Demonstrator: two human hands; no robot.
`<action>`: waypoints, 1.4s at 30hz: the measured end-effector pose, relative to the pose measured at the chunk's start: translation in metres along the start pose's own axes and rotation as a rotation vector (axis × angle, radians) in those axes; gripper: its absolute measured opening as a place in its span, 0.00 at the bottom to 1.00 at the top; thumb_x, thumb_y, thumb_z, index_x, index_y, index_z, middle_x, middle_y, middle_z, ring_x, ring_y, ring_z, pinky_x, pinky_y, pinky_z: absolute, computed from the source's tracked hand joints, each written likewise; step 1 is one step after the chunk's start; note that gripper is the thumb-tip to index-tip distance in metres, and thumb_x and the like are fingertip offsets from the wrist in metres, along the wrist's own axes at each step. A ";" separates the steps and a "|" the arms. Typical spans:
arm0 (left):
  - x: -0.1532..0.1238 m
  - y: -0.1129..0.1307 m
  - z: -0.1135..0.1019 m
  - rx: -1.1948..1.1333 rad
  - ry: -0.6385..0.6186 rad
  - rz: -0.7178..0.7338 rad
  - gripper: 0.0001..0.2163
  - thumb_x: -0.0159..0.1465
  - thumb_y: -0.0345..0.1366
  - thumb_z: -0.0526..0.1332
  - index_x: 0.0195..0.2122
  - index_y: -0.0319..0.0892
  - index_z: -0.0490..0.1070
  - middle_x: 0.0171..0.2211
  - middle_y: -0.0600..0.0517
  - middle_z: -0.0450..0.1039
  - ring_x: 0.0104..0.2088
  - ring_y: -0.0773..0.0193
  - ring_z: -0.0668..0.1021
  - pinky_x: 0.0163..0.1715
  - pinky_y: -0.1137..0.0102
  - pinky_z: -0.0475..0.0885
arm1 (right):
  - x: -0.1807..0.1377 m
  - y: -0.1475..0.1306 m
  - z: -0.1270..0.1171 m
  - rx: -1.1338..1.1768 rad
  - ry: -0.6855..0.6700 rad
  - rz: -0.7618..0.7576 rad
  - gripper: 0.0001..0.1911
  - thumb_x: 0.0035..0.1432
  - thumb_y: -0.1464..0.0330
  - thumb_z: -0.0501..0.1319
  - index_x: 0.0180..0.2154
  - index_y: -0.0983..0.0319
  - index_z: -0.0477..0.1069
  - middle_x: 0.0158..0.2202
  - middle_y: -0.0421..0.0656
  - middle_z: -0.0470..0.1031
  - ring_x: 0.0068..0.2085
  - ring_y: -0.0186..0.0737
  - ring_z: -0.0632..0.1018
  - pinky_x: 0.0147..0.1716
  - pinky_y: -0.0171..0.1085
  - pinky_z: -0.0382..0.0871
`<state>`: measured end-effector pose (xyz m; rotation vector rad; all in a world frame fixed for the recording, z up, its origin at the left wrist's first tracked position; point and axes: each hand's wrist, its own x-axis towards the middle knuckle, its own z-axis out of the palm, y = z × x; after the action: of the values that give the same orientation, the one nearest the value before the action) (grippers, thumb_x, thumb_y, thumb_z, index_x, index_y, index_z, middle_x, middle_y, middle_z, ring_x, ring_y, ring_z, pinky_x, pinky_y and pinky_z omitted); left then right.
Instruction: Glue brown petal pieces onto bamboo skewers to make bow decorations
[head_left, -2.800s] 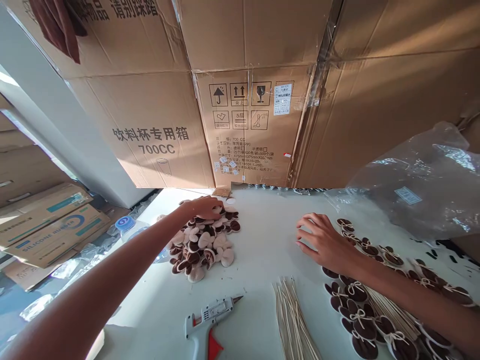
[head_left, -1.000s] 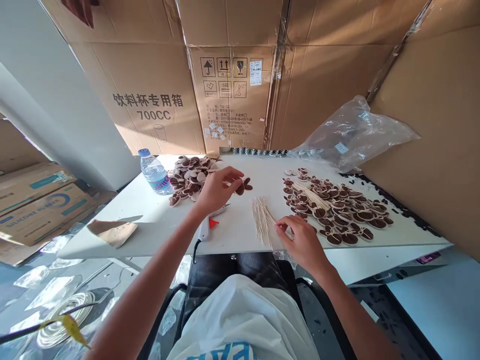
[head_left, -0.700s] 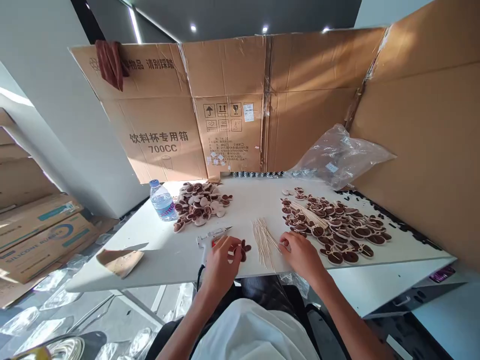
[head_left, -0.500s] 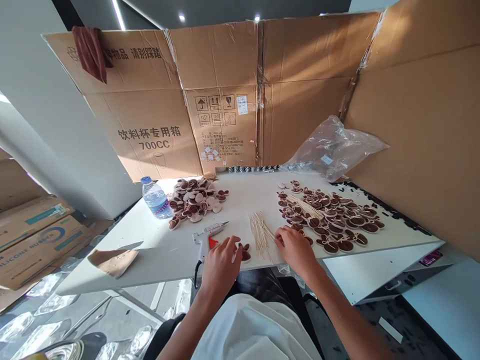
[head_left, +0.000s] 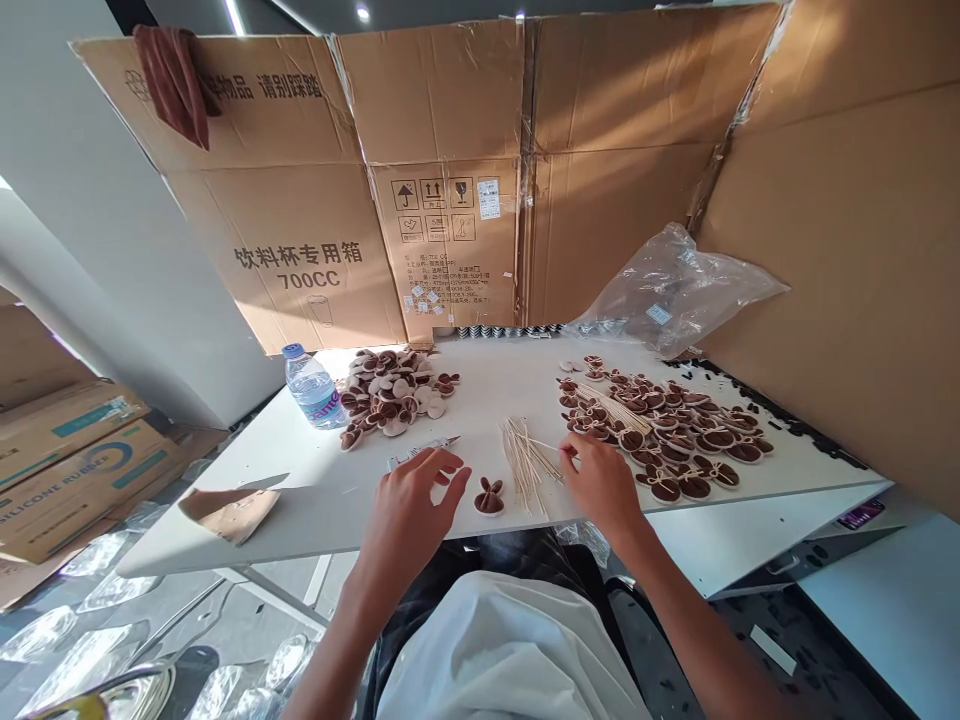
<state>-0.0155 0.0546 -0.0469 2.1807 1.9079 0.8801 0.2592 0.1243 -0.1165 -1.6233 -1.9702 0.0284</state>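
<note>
My left hand (head_left: 409,500) hovers with fingers spread over the glue gun, of which only the tip (head_left: 448,441) shows. Just right of it a single brown bunny-shaped piece (head_left: 489,496) lies flat on the white table (head_left: 480,390). A loose bundle of thin wooden sticks (head_left: 523,462) lies beside that piece. My right hand (head_left: 600,482) rests at the bundle's right side, thumb and forefinger pinched on the end of one stick (head_left: 551,447).
A heap of brown and cream pieces (head_left: 390,395) and a water bottle (head_left: 311,385) sit at the back left. Pieces with bows (head_left: 667,440) cover the right side. A plastic bag (head_left: 675,290) and cardboard walls (head_left: 450,200) close in the back; a cardboard scrap (head_left: 229,505) lies left.
My left hand carried one brown piece from the far heap, set it down near the front edge and let go, opening over the glue gun. My right hand moved to the sticks.
</note>
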 end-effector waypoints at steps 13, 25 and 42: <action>-0.011 0.003 -0.024 0.016 0.048 0.029 0.14 0.74 0.54 0.59 0.42 0.56 0.81 0.42 0.51 0.86 0.37 0.51 0.86 0.37 0.56 0.80 | 0.001 -0.002 -0.038 0.021 0.389 -0.264 0.13 0.80 0.67 0.51 0.48 0.57 0.74 0.45 0.53 0.78 0.48 0.55 0.76 0.48 0.49 0.70; -0.017 0.006 -0.059 -0.004 0.248 0.049 0.11 0.76 0.41 0.61 0.40 0.47 0.81 0.38 0.53 0.84 0.38 0.59 0.83 0.41 0.65 0.74 | 0.000 0.003 -0.076 0.212 0.479 -0.403 0.04 0.76 0.70 0.62 0.48 0.58 0.76 0.41 0.47 0.80 0.42 0.48 0.77 0.42 0.45 0.72; -0.032 0.038 -0.046 -0.320 -0.328 0.229 0.15 0.82 0.43 0.54 0.45 0.47 0.80 0.35 0.56 0.84 0.36 0.63 0.83 0.42 0.67 0.73 | -0.028 -0.040 -0.094 0.617 0.189 -0.414 0.06 0.75 0.71 0.64 0.46 0.54 0.78 0.41 0.41 0.79 0.41 0.42 0.77 0.41 0.42 0.71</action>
<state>-0.0060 0.0035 -0.0026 2.2047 1.2932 0.7395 0.2677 0.0563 -0.0350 -0.7882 -1.8634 0.2813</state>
